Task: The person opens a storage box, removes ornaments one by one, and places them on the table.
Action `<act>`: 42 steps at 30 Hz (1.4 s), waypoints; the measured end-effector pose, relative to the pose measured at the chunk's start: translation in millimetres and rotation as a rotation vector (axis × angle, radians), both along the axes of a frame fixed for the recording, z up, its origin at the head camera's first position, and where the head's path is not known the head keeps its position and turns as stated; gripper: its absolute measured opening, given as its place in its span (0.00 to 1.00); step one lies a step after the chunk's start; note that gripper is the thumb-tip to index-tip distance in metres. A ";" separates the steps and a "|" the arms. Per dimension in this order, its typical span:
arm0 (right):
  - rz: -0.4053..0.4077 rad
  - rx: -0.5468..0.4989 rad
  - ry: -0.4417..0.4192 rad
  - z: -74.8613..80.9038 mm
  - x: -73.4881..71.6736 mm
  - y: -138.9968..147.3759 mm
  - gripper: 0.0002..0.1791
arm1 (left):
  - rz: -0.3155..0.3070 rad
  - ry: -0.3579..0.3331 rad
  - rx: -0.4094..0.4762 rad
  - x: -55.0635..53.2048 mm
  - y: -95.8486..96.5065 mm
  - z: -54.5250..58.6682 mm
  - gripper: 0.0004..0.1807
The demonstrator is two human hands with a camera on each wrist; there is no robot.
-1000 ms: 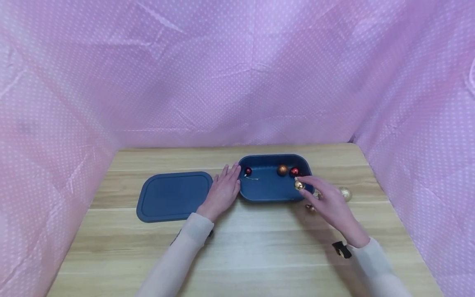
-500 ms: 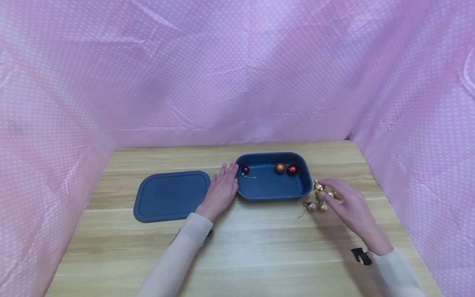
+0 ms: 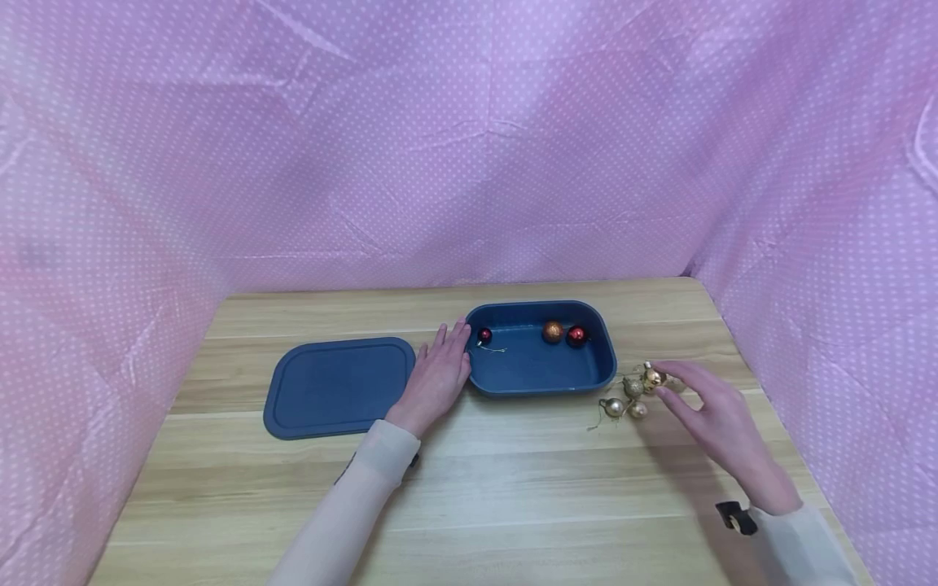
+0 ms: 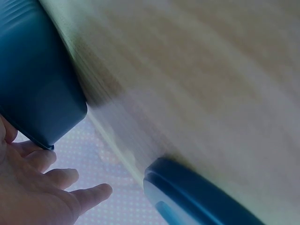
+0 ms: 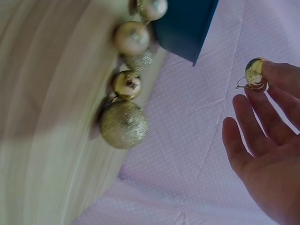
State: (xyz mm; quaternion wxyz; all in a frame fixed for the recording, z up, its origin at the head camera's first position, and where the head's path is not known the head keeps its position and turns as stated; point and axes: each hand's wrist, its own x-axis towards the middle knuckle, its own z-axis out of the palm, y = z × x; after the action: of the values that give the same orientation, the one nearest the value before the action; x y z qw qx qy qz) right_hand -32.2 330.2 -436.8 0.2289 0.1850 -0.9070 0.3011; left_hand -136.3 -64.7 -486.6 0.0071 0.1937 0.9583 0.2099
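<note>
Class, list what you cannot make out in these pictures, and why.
Head view: the large glittery ball is partly hidden behind the right hand.
Left wrist view: the inside of the box is hidden by its own wall.
Left wrist view: the bottom edge cuts off part of the lid.
Right wrist view: the top edge cuts off the topmost pale ball.

Creased pink, white-dotted fabric hangs behind and beside a wood-grain table.

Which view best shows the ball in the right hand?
Right wrist: the ball looks larger there, against pink cloth, apart from the other balls, though the right hand covers part. Head shows it smaller, close to the others. Left wrist doesn't show it.
</note>
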 end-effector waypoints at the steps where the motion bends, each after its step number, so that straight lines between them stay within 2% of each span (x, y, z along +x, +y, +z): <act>1: -0.004 0.000 -0.003 -0.5 0.5 1.3 0.28 | 0.003 -0.006 0.002 0.2 0.2 0.8 0.30; 12: -0.061 0.024 -0.024 -8.2 7.2 12.7 0.28 | 0.009 -0.044 -0.013 0.6 -0.3 2.8 0.31; 23: -0.109 0.044 -0.073 -19.8 13.1 23.9 0.25 | 0.002 -0.035 -0.027 0.1 -0.3 3.2 0.31; 36: -0.020 0.028 -0.138 -42.4 12.3 35.8 0.27 | -0.002 -0.046 -0.007 0.2 -0.3 4.1 0.31; 42: -0.026 0.069 -0.191 -47.0 12.8 37.3 0.25 | -0.004 -0.045 -0.010 0.0 -0.2 2.7 0.31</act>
State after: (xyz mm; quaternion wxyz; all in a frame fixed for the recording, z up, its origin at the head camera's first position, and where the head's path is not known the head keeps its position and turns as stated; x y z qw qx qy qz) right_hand -19.5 367.5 -483.8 0.1388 0.1516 -0.9368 0.2831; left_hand -136.3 -64.8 -483.9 0.0298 0.1906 0.9587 0.2091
